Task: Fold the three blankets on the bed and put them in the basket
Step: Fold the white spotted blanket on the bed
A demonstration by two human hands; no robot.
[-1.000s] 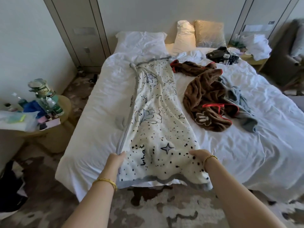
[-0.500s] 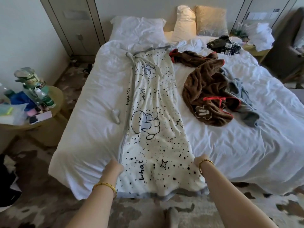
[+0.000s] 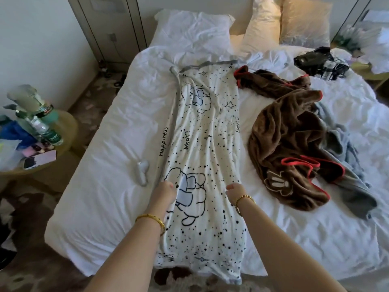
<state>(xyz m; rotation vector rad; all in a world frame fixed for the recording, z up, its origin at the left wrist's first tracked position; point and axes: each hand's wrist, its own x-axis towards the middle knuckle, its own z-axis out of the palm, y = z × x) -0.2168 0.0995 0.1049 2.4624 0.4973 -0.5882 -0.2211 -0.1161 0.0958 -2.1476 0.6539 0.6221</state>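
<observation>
A white blanket (image 3: 202,131) with black dots and cartoon drawings lies as a long narrow strip down the bed (image 3: 101,186), and its near end hangs over the foot. My left hand (image 3: 166,191) grips its left edge about halfway along. Level with it, my right hand (image 3: 234,189) is curled on the right edge. A crumpled brown blanket (image 3: 288,140) with red trim lies to the right. A grey blanket (image 3: 347,161) sits partly under the brown one. No basket is in view.
A small grey object (image 3: 142,172) lies on the sheet left of the white blanket. A round side table (image 3: 63,157) at the left holds bottles and a phone. Pillows (image 3: 261,26) and a black bag (image 3: 317,60) lie at the head. Patterned carpet borders the bed.
Both hands have moved from the blanket's near end up to its middle. The view has come closer over the bed, and the near end now hangs lower over the foot.
</observation>
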